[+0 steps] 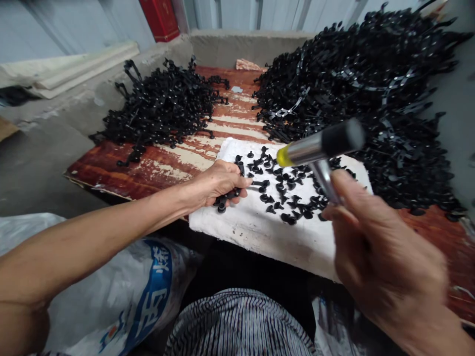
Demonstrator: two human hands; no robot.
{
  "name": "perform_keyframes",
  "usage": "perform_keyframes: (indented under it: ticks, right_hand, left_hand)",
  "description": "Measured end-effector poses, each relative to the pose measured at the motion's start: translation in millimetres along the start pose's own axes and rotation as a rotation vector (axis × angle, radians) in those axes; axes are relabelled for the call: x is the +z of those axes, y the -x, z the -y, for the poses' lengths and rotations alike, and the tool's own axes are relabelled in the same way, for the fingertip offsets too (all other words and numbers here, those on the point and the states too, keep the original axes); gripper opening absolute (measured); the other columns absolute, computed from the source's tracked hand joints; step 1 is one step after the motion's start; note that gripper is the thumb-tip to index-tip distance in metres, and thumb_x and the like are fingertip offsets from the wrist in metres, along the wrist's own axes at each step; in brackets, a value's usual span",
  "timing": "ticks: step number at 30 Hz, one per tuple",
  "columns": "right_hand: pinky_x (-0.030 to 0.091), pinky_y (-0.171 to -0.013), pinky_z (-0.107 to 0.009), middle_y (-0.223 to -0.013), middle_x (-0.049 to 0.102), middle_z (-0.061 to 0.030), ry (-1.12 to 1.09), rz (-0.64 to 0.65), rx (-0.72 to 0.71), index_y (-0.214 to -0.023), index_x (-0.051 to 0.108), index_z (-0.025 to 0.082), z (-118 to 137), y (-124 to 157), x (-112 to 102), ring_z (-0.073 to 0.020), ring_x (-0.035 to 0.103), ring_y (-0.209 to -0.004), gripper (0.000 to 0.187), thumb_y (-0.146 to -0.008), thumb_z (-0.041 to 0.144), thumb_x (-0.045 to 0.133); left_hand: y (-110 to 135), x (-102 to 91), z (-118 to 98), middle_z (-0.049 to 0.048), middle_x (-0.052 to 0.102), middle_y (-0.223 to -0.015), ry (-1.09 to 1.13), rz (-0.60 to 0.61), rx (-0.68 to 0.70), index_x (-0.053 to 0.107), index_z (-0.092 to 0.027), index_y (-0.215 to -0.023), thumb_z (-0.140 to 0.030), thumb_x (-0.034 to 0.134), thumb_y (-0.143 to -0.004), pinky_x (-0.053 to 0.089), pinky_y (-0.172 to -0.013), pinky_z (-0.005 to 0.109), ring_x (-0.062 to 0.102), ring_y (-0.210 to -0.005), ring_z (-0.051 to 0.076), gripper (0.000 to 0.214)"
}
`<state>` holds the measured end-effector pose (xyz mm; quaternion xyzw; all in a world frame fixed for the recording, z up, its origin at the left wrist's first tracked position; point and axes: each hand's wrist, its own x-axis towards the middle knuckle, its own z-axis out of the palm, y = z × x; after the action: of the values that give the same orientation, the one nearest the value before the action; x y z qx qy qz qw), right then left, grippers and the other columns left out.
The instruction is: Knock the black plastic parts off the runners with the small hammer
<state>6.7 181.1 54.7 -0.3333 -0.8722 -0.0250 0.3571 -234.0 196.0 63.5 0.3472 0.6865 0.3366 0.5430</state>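
Note:
My left hand [218, 184] rests on the left side of a white pad [256, 230], fingers closed on a strip of small black plastic parts [227, 199]. My right hand [374, 247], close to the camera at lower right, grips the metal handle of a small mallet [321, 144]. The mallet's head, with one black face and one yellow face, hangs raised above the pad. Several loose black plastic pieces [287, 190] lie scattered across the pad under the mallet.
The pad lies on a worn red wooden board [148, 170]. A big heap of black plastic parts [371, 94] fills the right side and a smaller heap [163, 106] lies at the back left. A white printed sack [122, 291] is at lower left, striped cloth [237, 321] below.

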Motion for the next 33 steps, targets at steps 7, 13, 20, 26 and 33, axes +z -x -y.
perform_keyframes:
  ticks: [7, 13, 20, 26, 33]
  right_hand:
    - [0.050, -0.053, -0.024, -0.088, 0.066, -0.0043, -0.082, 0.039, -0.014, -0.151, 0.039, 0.028, -5, -2, 4, -0.0147, 0.061, -0.062, 0.065, -0.090, 0.005, 0.046]
    - [0.044, -0.041, -0.023, -0.082, 0.065, -0.0041, -0.044, 0.181, -0.051, -0.150, 0.041, 0.024, -11, 4, 10, -0.0134, 0.054, -0.049, 0.063, -0.090, 0.007, 0.044]
    - [0.049, -0.047, -0.025, -0.087, 0.069, -0.0053, -0.124, 0.199, 0.053, -0.141, 0.053, 0.026, -13, 7, 17, -0.0157, 0.062, -0.058, 0.052, -0.091, 0.011, 0.044]
    - [0.040, -0.036, -0.022, -0.067, 0.060, 0.0005, -0.777, 0.031, 0.828, -0.123, 0.064, 0.027, -10, 6, 3, -0.0113, 0.050, -0.045, 0.046, -0.084, 0.050, 0.064]
    - [0.034, -0.035, -0.019, -0.066, 0.057, 0.0040, -1.169, -0.113, 1.275, -0.121, 0.060, 0.031, -10, 21, -2, -0.0080, 0.042, -0.042, 0.062, -0.066, 0.054, 0.081]
  left_hand:
    - [-3, -0.1, 5, 0.0014, 0.061, -0.051, -0.023, 0.009, 0.032, 0.048, -0.018, -0.060, -0.014, 0.067, -0.083, 0.029, -0.030, 0.020, 0.049, -0.034, 0.007, 0.030]
    - [-6, -3.0, 6, 0.0007, 0.061, -0.052, -0.050, 0.012, 0.047, 0.048, -0.018, -0.061, -0.017, 0.066, -0.083, 0.030, -0.030, 0.019, 0.050, -0.035, 0.008, 0.029]
    - [2, 4.5, 4, -0.0002, 0.060, -0.052, -0.056, 0.017, 0.015, 0.046, -0.018, -0.060, -0.014, 0.062, -0.085, 0.028, -0.030, 0.020, 0.046, -0.034, 0.007, 0.030]
    - [-12, -56.7, -52, 0.0008, 0.063, -0.060, -0.309, -0.207, 0.252, 0.053, -0.016, -0.067, -0.020, 0.063, -0.085, 0.035, -0.041, 0.022, 0.052, -0.045, 0.010, 0.020]
    - [-67, -130.0, -142, 0.0088, 0.063, -0.106, -0.752, -1.054, 0.624, 0.057, -0.009, -0.100, -0.017, 0.054, -0.088, 0.040, -0.098, 0.032, 0.052, -0.115, 0.024, 0.016]
